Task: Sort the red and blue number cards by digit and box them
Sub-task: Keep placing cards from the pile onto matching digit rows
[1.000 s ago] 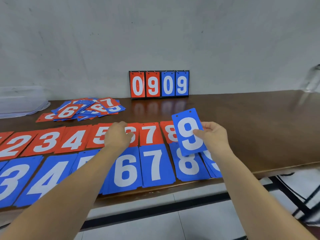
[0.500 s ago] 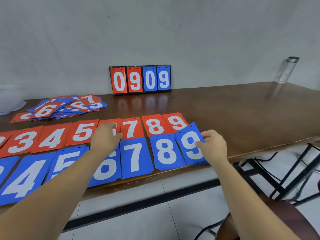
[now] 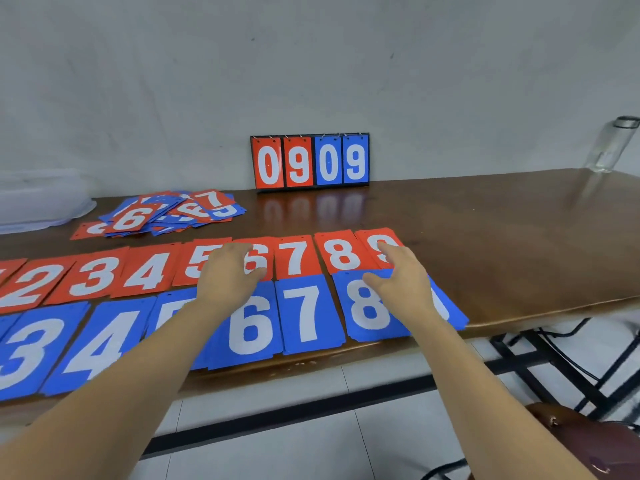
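Noted a clear bottle [image 3: 611,147] upright at the far right corner of the counter [image 3: 502,244], near the grey wall [image 3: 311,64]. Saw a black crossbar [image 3: 294,414] under the near edge, pale floor tiles [image 3: 277,459], and a brown chair [image 3: 581,441] at the lower right.

Bright, even indoor light. The glossy table [image 3: 502,244] mirrors the scoreboard [image 3: 310,161] at 12 o'clock and shows pale glare toward 3 o'clock. Wide-angle distortion stretches the blue cards [image 3: 34,348] at 8 o'clock; details are slightly soft.
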Available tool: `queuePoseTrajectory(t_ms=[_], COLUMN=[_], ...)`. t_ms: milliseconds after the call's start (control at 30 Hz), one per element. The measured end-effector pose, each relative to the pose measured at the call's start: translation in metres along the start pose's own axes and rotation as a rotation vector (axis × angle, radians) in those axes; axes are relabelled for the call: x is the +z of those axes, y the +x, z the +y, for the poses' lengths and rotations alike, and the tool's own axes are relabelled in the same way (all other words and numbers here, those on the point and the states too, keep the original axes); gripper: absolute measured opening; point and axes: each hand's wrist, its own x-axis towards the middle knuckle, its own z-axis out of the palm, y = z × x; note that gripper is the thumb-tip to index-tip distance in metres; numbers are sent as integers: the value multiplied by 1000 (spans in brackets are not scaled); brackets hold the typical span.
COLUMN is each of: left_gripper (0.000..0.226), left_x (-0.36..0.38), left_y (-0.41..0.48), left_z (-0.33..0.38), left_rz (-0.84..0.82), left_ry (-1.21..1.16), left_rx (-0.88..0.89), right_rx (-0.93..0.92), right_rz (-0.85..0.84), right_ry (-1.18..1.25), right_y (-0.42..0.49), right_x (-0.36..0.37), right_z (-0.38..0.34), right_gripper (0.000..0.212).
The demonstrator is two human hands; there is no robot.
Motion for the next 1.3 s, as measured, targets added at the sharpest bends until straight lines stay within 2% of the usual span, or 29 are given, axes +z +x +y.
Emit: queuePoseTrajectory(t_ms=[233,500,800,933,1167,1300], left_gripper=[63,62,51,52,55,53], left_x=[-35,-72,-87,-82,-67,-69], left_y=[26,74,148,174,189,187], left_z=[-47,-137,-245,-268,-283,-283], left_rz=[-2,-26,-23,-93,-308,-358], left_ry=[40,65,46,104,178,193], left_rx=[-39,-111,-93,-45,16,51], right_rx=[-85,-96,-117,-156,-137,-227], right_rz=[-76,-208,-363,-415,-524,-471], right_ry=[-28,-68,-266,-392,-572,-658], right_y=[34,78,141,171,201,185], right_x=[47,143,254,293,332,330], right_z=[-67,-131,-202,-221,-224,-223], right_gripper=[62,61,56,54,65,60])
